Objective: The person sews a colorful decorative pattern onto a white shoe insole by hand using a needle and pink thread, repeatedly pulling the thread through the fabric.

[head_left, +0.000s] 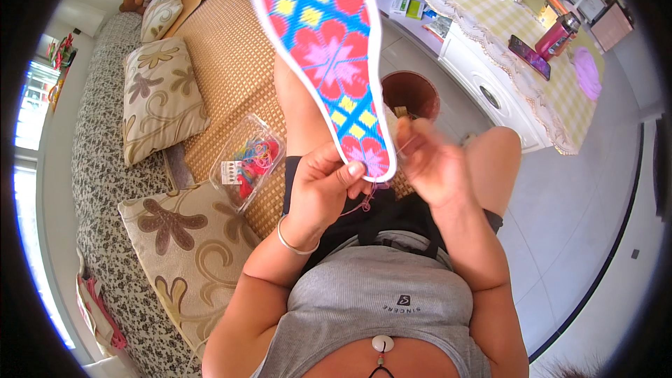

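Observation:
My left hand (324,182) grips the narrow lower end of an embroidered insole (334,63), thumb on its patterned face. The insole is white-edged, with red and pink flowers and yellow squares on blue. It stands raised in front of me, its top cut off by the frame edge. Beside its lower right edge is my right hand (437,168), blurred, fingertips drawn together on what looks like a thin pink thread. Whether a needle is there I cannot make out. A loose tangle of pink thread (367,203) hangs below the insole.
A clear plastic box (246,161) with coloured thread lies at my left on the woven seat mat (224,42), near patterned cushions (164,98). A brown bin (420,91) stands ahead. On the right, a checked-cloth table (483,14) holds a phone (529,57) and a red flask (558,36).

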`<move>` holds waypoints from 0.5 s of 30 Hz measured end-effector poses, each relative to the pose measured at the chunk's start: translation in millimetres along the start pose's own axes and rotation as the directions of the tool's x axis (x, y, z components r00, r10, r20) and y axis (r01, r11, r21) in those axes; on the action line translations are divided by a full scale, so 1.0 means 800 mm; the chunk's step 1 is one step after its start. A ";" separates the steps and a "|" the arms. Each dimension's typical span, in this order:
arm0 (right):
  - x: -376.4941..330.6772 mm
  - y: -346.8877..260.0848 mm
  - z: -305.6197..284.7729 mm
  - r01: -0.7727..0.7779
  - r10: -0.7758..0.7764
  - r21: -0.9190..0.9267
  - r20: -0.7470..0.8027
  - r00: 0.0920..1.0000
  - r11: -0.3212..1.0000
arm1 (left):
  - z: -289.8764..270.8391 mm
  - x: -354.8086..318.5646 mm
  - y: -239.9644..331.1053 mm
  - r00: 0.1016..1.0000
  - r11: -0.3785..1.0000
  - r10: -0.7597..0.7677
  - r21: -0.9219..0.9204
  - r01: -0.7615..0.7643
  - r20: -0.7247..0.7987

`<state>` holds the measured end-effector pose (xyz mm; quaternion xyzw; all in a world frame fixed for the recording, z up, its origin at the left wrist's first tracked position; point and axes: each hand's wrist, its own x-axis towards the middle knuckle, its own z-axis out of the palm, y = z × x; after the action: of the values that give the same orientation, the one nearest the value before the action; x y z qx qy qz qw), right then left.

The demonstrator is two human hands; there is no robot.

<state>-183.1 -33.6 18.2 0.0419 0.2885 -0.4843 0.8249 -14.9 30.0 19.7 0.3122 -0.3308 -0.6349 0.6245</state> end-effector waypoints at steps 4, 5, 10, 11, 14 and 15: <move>-0.005 -0.062 -0.028 -0.036 -0.006 0.084 0.447 0.895 0.996 | 0.000 0.004 0.012 0.991 0.992 -0.116 -0.066 0.112 -0.063; -0.006 -0.069 -0.036 0.105 -0.101 0.013 0.420 0.902 0.994 | -0.007 0.004 0.013 0.986 0.986 -0.152 -0.073 0.147 -0.070; 0.003 -0.191 -0.143 0.519 -0.502 0.009 0.270 0.822 0.855 | -0.053 0.014 0.047 0.992 0.982 -0.057 -0.183 0.036 -0.114; -0.011 -0.214 -0.153 0.592 -0.574 -0.035 0.211 0.792 0.805 | -0.074 0.017 0.052 1.000 0.941 -0.004 -0.339 0.006 0.007; -0.051 -0.346 -0.249 0.738 -0.745 0.118 0.176 0.643 0.664 | -0.121 0.015 0.099 0.979 0.785 0.051 -0.599 -0.162 -0.197; -0.067 -0.388 -0.288 0.722 -0.752 0.208 0.166 0.638 0.660 | -0.120 0.017 0.100 0.980 0.819 0.052 -0.554 -0.151 -0.189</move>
<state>-558.4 -75.4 -80.4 -0.0873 0.1494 -0.7966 0.5792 109.4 13.1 28.7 0.1467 -0.0911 -0.6418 0.7472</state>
